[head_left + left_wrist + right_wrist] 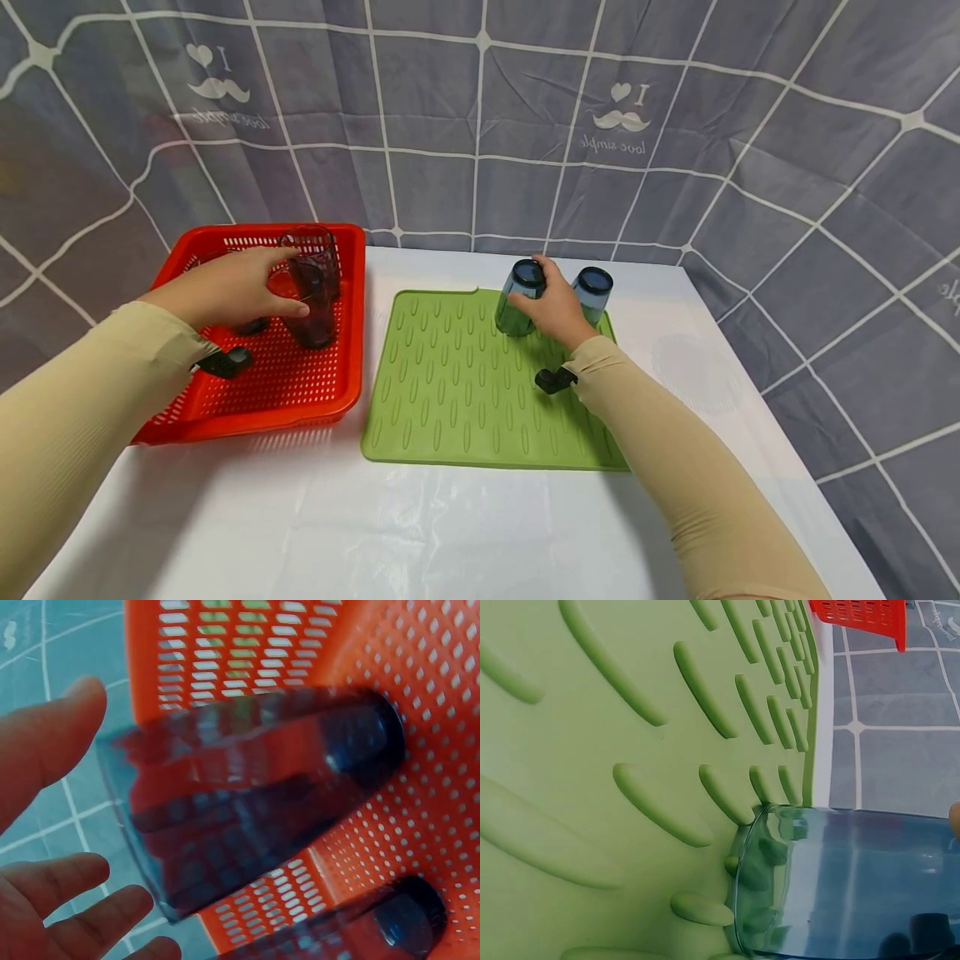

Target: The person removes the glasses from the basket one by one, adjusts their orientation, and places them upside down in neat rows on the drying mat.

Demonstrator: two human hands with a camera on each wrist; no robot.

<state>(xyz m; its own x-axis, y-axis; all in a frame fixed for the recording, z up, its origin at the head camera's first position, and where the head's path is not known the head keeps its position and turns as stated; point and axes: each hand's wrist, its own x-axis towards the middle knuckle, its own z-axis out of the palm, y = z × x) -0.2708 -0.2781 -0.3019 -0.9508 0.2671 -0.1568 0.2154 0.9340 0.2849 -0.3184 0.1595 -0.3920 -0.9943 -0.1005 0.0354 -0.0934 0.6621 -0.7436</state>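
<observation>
My right hand point(557, 307) holds a blue drinking glass point(517, 310) near its base, thumb at the front and fingers behind. The glass stands upside down, its rim on the green ridged mat point(450, 400); the right wrist view shows this glass point(855, 877) close up. Just right of the hand, a second upturned glass point(592, 293) stands at the mat's edge. My left hand point(232, 287) reaches over the red basket point(351, 333), thumb and fingers spread about the rim of a dark glass point(255, 802). That glass stands mouth up in the basket.
Other dark glasses share the basket, one of them point(405, 922) beside the glass by the left hand. The basket and mat lie side by side on a white table point(360, 533). A grey checked curtain point(427, 100) hangs close behind the table and along its right side.
</observation>
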